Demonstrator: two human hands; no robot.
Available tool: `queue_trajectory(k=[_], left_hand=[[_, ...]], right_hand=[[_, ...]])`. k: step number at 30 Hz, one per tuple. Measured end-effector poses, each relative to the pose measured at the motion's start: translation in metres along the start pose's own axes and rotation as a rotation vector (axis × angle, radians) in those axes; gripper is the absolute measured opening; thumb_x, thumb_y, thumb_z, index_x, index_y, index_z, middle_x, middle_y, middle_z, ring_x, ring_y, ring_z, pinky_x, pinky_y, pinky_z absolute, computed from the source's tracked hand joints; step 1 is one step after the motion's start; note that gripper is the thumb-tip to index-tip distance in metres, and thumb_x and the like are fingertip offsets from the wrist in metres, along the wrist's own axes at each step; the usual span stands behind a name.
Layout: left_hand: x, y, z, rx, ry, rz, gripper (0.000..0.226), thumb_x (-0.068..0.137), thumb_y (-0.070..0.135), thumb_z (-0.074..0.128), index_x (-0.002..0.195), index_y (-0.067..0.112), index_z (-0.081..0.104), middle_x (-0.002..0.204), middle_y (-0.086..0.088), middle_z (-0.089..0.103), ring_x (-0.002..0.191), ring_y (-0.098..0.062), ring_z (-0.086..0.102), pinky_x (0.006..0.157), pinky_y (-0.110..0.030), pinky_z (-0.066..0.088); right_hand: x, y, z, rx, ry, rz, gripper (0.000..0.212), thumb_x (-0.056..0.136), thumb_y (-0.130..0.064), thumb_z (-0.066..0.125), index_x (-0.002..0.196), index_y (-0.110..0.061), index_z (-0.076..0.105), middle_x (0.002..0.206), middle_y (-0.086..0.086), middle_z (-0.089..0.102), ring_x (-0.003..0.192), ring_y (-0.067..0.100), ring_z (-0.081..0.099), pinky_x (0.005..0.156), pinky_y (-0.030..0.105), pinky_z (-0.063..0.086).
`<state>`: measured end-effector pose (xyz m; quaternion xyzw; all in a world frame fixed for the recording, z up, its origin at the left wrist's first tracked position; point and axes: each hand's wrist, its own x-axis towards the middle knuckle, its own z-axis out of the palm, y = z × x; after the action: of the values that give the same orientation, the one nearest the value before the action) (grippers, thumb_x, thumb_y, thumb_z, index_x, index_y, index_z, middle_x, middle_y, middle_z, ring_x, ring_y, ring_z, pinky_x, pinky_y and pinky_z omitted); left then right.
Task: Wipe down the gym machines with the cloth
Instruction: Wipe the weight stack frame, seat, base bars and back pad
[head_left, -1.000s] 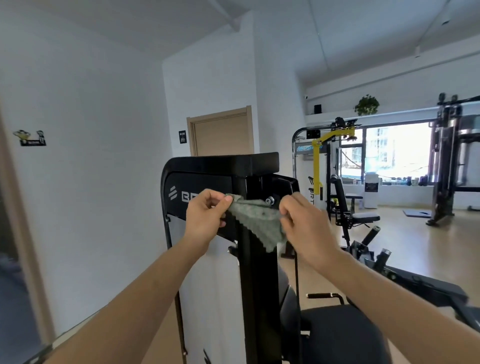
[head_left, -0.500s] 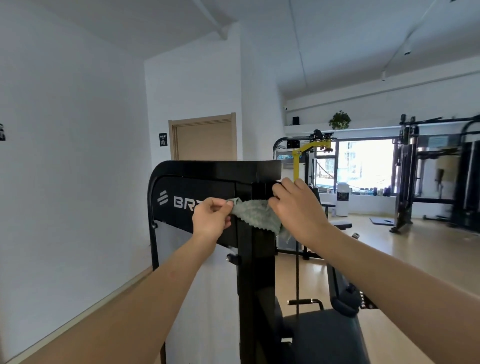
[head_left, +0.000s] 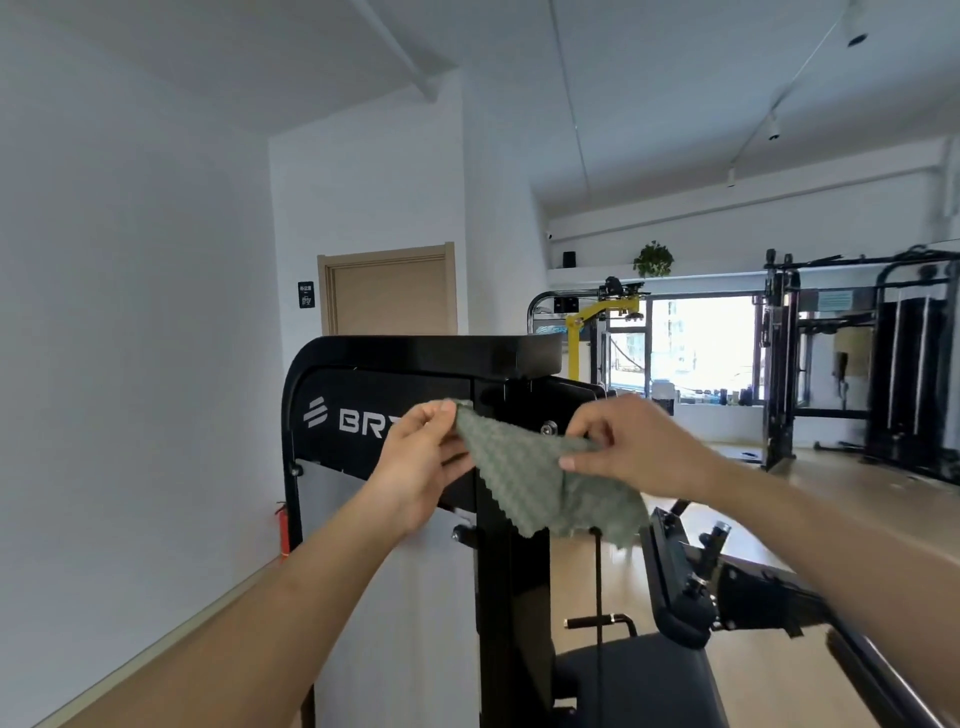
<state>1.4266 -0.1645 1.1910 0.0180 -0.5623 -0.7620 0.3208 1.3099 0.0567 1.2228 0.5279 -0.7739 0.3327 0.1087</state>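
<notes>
Since half a second ago we've pulled our hands wider apart, so the green cloth (head_left: 535, 483) is opened out more and droops lower than before. Going from the left: white wall, a red fire extinguisher (head_left: 283, 525) down by the skirting, then a wooden door (head_left: 395, 296) further back. Right in front of us is the black weight machine (head_left: 395, 374) with white lettering on its top shroud. Our left hand (head_left: 421, 462) pinches the cloth's left corner between thumb and fingers, just in front of that lettering. The cloth hangs between both hands, across the machine's black upright post; can't tell if it's actually touching the post. Our right hand (head_left: 639, 447) pinches the right edge, fingers curled on it. Far right there's a yellow-armed machine (head_left: 582, 322), a bright window (head_left: 701, 348), a plant (head_left: 653, 259) on the ledge above, and a black cable rack (head_left: 779, 374).
</notes>
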Motion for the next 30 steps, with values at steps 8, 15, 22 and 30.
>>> queue_trajectory(k=[8,15,22,30], left_hand=[[0.04,0.07,0.038,-0.007,0.153,0.078,0.022,0.104,0.016,0.058,0.119,0.002,0.063,0.109,-0.014,0.068,0.081,-0.018,0.07,0.06,-0.024,0.058],[0.079,0.092,0.046,0.579,0.527,0.44,0.01,0.098,0.021,0.066,0.092,0.016,0.06,0.099,-0.006,0.071,0.075,-0.017,0.07,0.072,-0.039,0.062],[0.066,0.069,0.016,0.998,0.615,0.598,0.019,0.091,0.025,0.07,0.107,0.028,0.06,0.102,0.008,0.063,0.091,-0.013,0.064,0.077,-0.032,0.054],[0.045,0.063,0.041,1.274,-0.106,0.869,0.03,0.089,0.032,0.078,0.119,0.028,0.073,0.112,0.015,0.07,0.106,-0.006,0.066,0.092,-0.031,0.055]], right_hand=[[0.059,-0.004,-0.054,0.514,0.084,-0.008,0.019,0.08,-0.009,0.083,0.091,-0.018,0.07,0.084,-0.007,0.077,0.079,0.006,0.072,0.066,0.018,0.056],[0.124,0.01,-0.06,0.145,0.409,-0.133,0.017,0.081,-0.009,0.081,0.089,-0.02,0.071,0.088,-0.002,0.072,0.079,0.007,0.065,0.08,0.025,0.053],[0.128,0.031,-0.035,0.082,0.402,-0.13,0.013,0.085,-0.02,0.079,0.093,-0.019,0.07,0.075,-0.004,0.061,0.068,0.006,0.054,0.063,0.025,0.037],[0.111,0.035,-0.031,0.157,0.249,-0.253,0.044,0.075,-0.013,0.082,0.108,-0.027,0.056,0.111,-0.012,0.054,0.082,0.018,0.066,0.069,0.024,0.054]])
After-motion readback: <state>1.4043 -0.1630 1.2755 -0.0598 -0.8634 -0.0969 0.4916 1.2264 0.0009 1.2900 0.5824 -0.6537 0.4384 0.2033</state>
